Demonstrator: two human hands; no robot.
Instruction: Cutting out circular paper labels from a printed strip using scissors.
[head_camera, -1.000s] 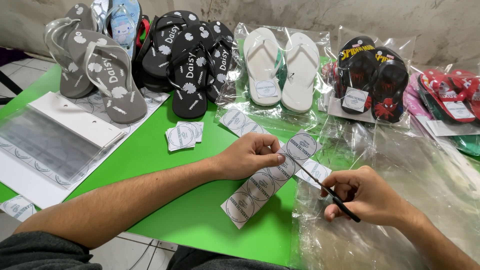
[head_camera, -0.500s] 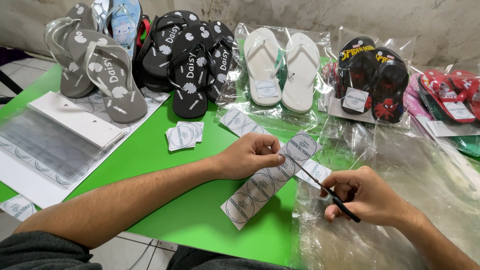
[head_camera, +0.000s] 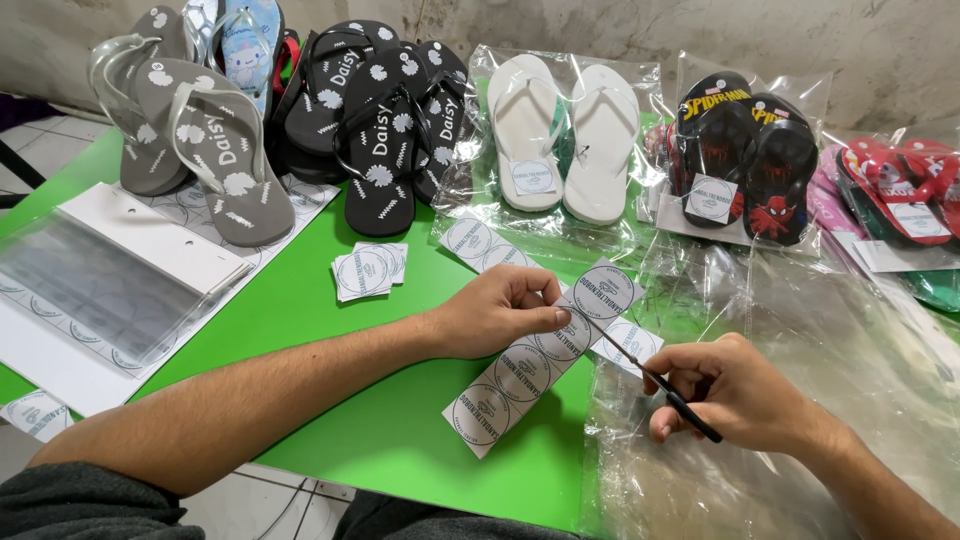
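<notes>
Green table (head_camera: 330, 300) against grey wall, sandals lined up at back. L hand (head_camera: 495, 312) pinching paper strip of round labels (head_camera: 530, 360), fingers closed on its upper part, strip lying diagonal at table centre. R hand (head_camera: 735, 390) closed round scissors (head_camera: 650, 375), blades at strip edge just beside L fingertips, blade gap cannot tell. Clear plastic bags (head_camera: 800, 330) under and around R hand. Small stack of cut labels (head_camera: 368, 270) near L wrist. White sandals in bag (head_camera: 560, 140) behind; black pairs (head_camera: 385, 130) and grey pair (head_camera: 200, 140) to left; pad of plastic sleeves (head_camera: 110, 280) far left.
</notes>
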